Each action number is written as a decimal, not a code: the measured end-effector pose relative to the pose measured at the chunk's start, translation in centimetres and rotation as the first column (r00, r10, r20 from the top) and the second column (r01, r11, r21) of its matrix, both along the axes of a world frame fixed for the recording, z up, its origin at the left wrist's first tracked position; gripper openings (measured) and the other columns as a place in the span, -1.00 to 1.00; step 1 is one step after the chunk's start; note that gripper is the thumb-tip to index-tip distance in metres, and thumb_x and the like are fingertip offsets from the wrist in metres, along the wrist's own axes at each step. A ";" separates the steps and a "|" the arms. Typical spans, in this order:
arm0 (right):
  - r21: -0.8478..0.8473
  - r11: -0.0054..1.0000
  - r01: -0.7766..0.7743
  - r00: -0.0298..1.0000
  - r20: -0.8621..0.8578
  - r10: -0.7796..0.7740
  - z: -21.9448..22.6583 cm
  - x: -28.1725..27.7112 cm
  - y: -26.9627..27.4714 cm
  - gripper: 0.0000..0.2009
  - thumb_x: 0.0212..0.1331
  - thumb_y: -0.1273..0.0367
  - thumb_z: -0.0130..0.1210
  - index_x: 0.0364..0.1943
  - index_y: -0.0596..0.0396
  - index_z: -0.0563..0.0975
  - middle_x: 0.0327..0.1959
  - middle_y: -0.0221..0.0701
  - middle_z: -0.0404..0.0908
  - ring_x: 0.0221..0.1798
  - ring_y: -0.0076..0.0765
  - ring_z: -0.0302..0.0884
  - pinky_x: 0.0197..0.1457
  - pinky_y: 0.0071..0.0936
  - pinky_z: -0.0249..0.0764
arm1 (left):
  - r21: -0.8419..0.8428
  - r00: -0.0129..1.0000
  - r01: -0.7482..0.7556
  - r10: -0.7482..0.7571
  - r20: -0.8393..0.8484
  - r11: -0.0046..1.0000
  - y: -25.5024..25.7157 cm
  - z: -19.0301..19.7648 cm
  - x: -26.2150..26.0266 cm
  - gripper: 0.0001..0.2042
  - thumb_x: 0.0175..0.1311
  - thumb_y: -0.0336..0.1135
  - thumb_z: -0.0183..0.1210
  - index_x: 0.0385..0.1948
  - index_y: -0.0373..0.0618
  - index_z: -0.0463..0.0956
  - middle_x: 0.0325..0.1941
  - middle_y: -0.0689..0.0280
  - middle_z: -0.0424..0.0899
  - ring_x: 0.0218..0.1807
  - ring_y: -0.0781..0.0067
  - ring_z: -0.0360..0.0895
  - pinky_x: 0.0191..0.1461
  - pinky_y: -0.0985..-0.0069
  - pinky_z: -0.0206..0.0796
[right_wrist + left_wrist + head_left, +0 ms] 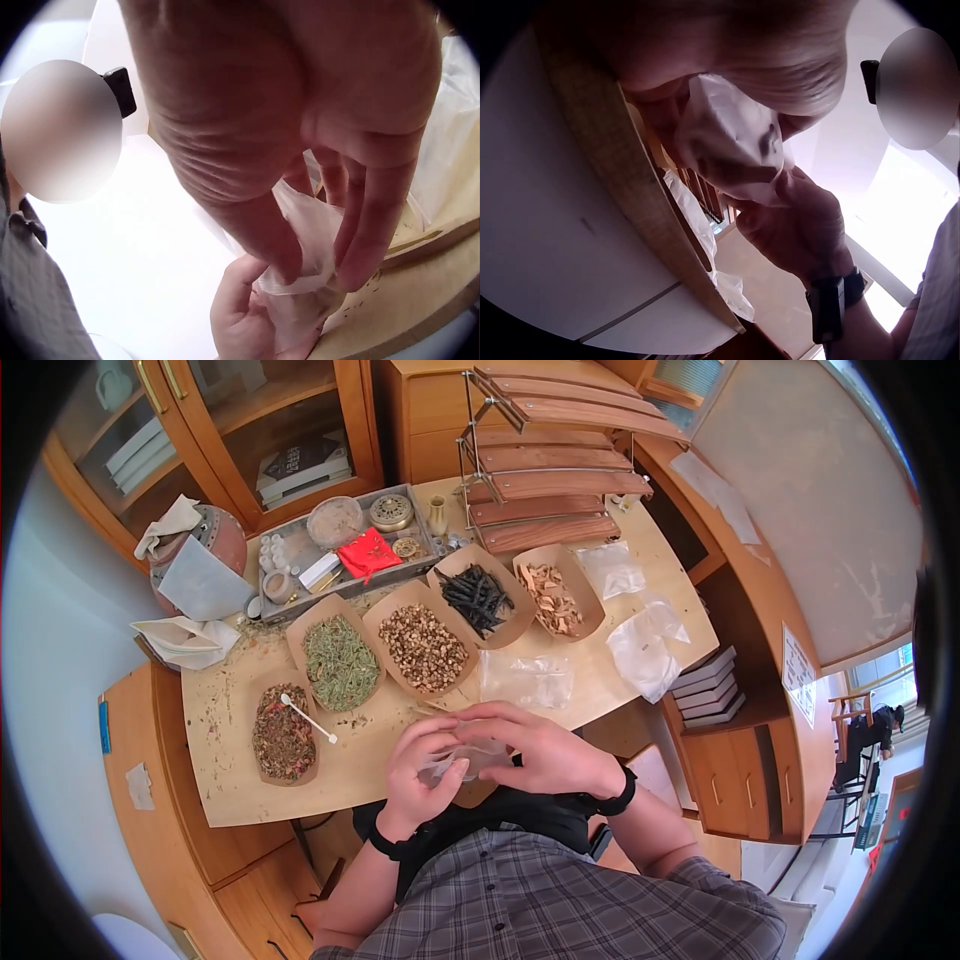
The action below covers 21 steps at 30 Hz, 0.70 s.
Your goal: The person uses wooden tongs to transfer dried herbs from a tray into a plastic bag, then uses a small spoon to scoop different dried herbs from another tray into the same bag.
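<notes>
Both hands hold a translucent plastic bag [474, 757] just off the table's front edge, in front of the plaid shirt. My left hand [420, 768] grips it from the left, thumb and fingers curled round its side. My right hand [548, 752] has its thumb and fingers at the bag's rim; in the right wrist view the rim of the bag [309, 232] shows between thumb and fingers. Seen from below in the left wrist view, the bag [731, 139] hangs between the two hands, with darker patches showing through it.
Paper trays hold mixed dried herbs [285, 735], green leaves [340, 665], brown pieces [421, 647], dark strips [477, 598] and wood chips [551, 598]. A white scoop [309, 718] lies across the herbs. Plastic bags [527, 678] lie nearby. Behind stand a grey tray [388, 582] and a wooden rack [560, 485].
</notes>
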State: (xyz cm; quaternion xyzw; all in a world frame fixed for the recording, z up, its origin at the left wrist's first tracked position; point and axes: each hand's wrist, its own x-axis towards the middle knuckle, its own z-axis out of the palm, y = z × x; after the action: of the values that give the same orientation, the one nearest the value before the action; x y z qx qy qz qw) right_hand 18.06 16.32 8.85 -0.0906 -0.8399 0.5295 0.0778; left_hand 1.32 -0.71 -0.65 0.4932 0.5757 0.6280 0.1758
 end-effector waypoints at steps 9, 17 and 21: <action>-0.020 0.983 0.180 0.983 0.043 -0.179 1.5 0.9 2.1 -0.84 0.38 0.48 0.41 -0.03 0.13 0.72 -0.01 -0.40 0.76 -0.02 -0.44 0.78 0.01 -0.44 0.69 | -0.009 0.997 0.018 -0.019 -0.071 1.000 -0.1 0.8 -0.1 -0.50 0.33 -0.23 0.54 0.20 -0.34 0.65 0.29 -0.01 0.72 0.25 -0.02 0.75 0.32 0.20 0.61; -0.219 0.800 0.559 0.816 -0.024 -0.577 0.5 3.9 7.5 -0.91 0.47 0.48 0.35 -0.07 0.21 0.72 -0.06 -0.43 0.80 -0.02 -0.56 0.76 0.09 -0.54 0.67 | -0.018 0.998 0.063 -0.063 0.000 0.998 0.0 0.1 0.2 -0.50 0.36 -0.34 0.49 0.28 -0.33 0.61 0.34 -0.03 0.68 0.25 0.11 0.74 0.28 0.28 0.67; -0.282 0.657 0.700 0.668 -0.069 -0.741 0.4 5.2 12.0 -0.87 0.53 0.42 0.32 -0.02 0.20 0.71 -0.06 -0.41 0.82 -0.03 -0.55 0.77 0.07 -0.52 0.70 | -0.021 0.998 0.059 -0.059 -0.026 0.998 0.0 0.1 0.1 -0.52 0.32 -0.44 0.46 0.27 -0.32 0.62 0.34 -0.02 0.68 0.22 0.15 0.75 0.28 0.29 0.68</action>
State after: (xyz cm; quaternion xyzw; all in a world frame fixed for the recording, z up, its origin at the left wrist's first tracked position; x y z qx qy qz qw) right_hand 23.24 28.31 9.22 -0.3779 -0.6560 0.5546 0.3454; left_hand 1.42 -0.73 -0.56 0.5167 0.5695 0.6099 0.1915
